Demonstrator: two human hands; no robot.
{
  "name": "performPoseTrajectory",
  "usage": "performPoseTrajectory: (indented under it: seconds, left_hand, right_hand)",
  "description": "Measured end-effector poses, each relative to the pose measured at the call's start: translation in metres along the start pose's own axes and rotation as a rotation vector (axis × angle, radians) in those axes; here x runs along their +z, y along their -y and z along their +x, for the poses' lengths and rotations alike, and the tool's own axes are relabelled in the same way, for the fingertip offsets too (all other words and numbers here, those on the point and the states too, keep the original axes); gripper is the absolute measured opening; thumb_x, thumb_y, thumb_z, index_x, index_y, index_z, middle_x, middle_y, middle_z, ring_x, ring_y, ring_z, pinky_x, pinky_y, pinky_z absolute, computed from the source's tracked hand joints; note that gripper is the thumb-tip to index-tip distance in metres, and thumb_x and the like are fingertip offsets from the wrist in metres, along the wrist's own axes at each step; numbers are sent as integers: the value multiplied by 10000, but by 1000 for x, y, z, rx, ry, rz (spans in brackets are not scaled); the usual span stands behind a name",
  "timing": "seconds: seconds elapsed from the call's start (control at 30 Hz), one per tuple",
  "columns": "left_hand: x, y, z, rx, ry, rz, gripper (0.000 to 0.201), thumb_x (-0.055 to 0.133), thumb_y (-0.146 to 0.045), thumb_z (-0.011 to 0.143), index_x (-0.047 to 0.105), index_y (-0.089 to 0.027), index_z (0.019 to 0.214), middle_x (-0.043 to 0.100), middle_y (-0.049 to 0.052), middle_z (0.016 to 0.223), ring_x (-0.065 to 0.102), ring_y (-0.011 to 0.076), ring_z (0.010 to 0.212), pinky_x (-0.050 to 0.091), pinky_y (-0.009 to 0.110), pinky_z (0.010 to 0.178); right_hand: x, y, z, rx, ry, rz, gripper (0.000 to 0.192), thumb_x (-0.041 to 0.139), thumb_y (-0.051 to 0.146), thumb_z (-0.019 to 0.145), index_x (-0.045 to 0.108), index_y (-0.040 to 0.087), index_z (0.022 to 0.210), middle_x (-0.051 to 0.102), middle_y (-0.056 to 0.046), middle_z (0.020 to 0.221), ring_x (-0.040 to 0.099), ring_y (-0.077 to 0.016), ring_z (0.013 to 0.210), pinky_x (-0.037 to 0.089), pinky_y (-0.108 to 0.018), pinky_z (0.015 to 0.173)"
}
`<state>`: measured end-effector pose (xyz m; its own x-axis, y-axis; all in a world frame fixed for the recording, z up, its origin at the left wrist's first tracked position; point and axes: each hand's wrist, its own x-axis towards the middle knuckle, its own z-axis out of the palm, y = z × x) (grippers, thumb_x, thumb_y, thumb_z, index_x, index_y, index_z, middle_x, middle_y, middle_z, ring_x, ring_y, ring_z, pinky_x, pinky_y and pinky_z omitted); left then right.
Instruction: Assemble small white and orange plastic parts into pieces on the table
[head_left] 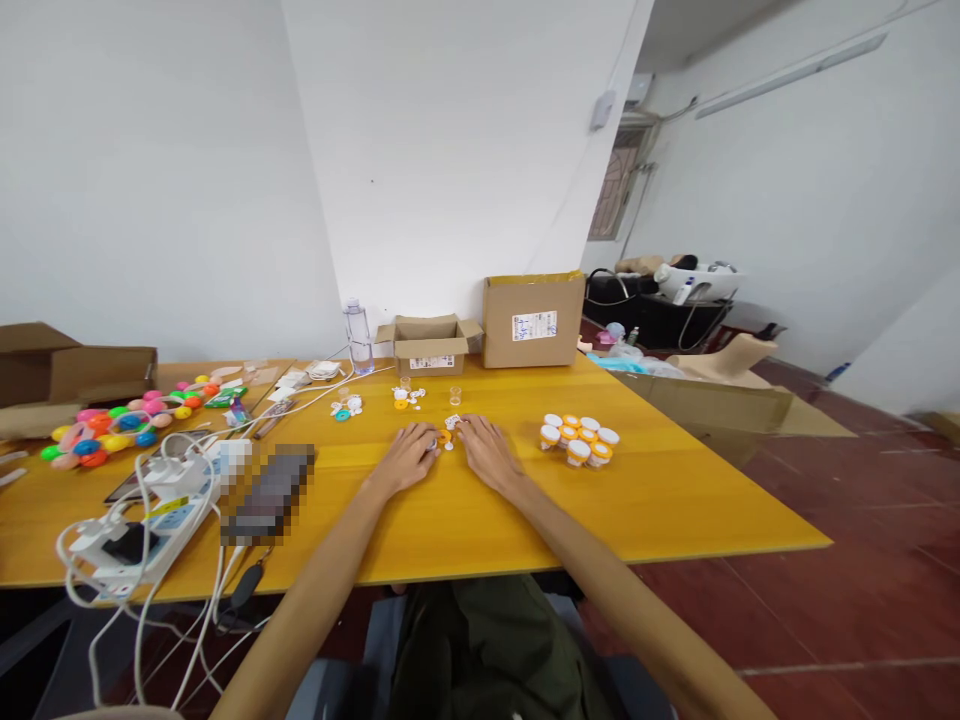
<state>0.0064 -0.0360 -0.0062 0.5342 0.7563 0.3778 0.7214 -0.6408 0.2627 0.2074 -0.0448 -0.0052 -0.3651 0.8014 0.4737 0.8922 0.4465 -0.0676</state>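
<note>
Left hand (pixel 409 458) and right hand (pixel 487 452) flat on the yellow table (pixel 675 500), palms down, fingertips converging on a small orange vial (pixel 444 437) lying between them. Whether either hand pinches the vial or merely touches it: cannot tell, too small and partly covered by the fingers. Fingers loosely together rather than splayed. A few tiny white caps (pixel 452 422) just beyond the fingertips, touching nothing clearly.

Right of the right hand, near but apart: a tight cluster of orange vials with white lids (pixel 579 437), standing upright, all capped. Farther back, two small clear cups (pixel 454 396), upright, contents not discernible, with scattered white and orange bits (pixel 407 398) beside them.

Behind those, against the wall: a small open cardboard box (pixel 429 345), flaps out, inside hidden; a larger closed cardboard box (pixel 533 320) just to its right; a clear water bottle (pixel 358 338) to its left.

Far left on the table: a heap of bright plastic eggs (pixel 112 430), a white power strip with tangled cables (pixel 142 530), another cardboard box (pixel 67 370) at the edge.
</note>
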Motion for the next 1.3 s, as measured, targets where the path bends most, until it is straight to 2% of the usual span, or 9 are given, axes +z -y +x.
performPoseTrajectory:
  seconds: [0.27,0.63,0.9,1.3]
  left_hand:
    - [2,2,-1,-42,-57,48,274,534,-285,908,624,-276,1167,593,65,1118,559,243,1068,454,405,972]
    - [1,0,-1,10,-90,56,263,505,-271,925,600,-258,1169,595,67,1134,569,234,1051,468,385,942]
    - [-2,-2,-1,-12,-49,41,268,487,-272,935,598,-275,1179,590,60,1140,559,233,1071,455,400,964]
    - [2,2,-2,8,-70,16,253,503,-278,930,608,-275,1159,596,54,1142,550,223,1075,452,392,970]
  right_hand:
    - [-4,1,-3,32,71,16,413,365,91,950,600,244,1253,589,-116,1309,533,-235,1165,444,-377,941]
    - [-2,5,6,140,86,6,367,413,221,980,581,280,1301,539,-118,1386,529,-253,1173,443,-407,937]
    - [-5,6,7,95,102,12,335,428,248,982,602,286,1267,530,-106,1412,521,-247,1204,450,-405,948]
    - [-3,4,16,82,120,12,346,430,290,993,580,304,1304,522,-86,1434,499,-235,1247,437,-405,973]
